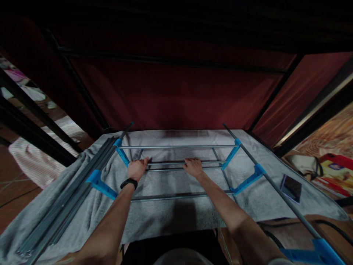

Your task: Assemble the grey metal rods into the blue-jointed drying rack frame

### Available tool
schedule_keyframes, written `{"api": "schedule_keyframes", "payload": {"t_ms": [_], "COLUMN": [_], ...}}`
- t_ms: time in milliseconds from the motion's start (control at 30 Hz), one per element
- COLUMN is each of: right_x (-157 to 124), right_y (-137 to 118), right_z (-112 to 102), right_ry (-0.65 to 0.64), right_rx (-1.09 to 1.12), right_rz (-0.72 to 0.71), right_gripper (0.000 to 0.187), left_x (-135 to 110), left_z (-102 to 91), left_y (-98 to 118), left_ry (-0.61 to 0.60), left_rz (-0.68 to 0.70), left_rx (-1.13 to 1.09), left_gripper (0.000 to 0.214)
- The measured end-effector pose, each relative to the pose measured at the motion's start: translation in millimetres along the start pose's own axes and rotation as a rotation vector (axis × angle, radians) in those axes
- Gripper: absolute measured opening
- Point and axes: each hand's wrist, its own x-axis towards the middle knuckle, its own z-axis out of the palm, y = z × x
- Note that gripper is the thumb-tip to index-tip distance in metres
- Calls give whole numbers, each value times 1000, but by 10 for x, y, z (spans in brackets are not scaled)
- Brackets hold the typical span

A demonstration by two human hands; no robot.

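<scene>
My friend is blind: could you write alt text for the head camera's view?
A person's left hand and right hand are on the thin bars of a metal frame with blue connectors, standing on a grey blanket. Metal tubes lie at left, a phone at right.

Two bare hands (193, 168), one black wristband (128, 183), five blue brackets (248, 180), four metal crossbars (176, 147), one phone (291, 188), one grey blanket (154, 219)
</scene>
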Motion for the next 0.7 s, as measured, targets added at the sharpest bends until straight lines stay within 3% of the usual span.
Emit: {"api": "schedule_keyframes", "payload": {"t_ms": [433, 700], "right_x": [-6, -37], "right_y": [23, 80], "right_z": [85, 212], "right_ry": [39, 162], "right_rx": [-9, -4], "right_rz": [-22, -100], "right_gripper": [28, 25], "left_x": [-20, -101], "left_z": [-12, 50], "left_y": [41, 17], "left_ry": [-6, 136], "left_rz": [-51, 30], "left_rx": [-44, -120], "left_gripper": [65, 63]}}
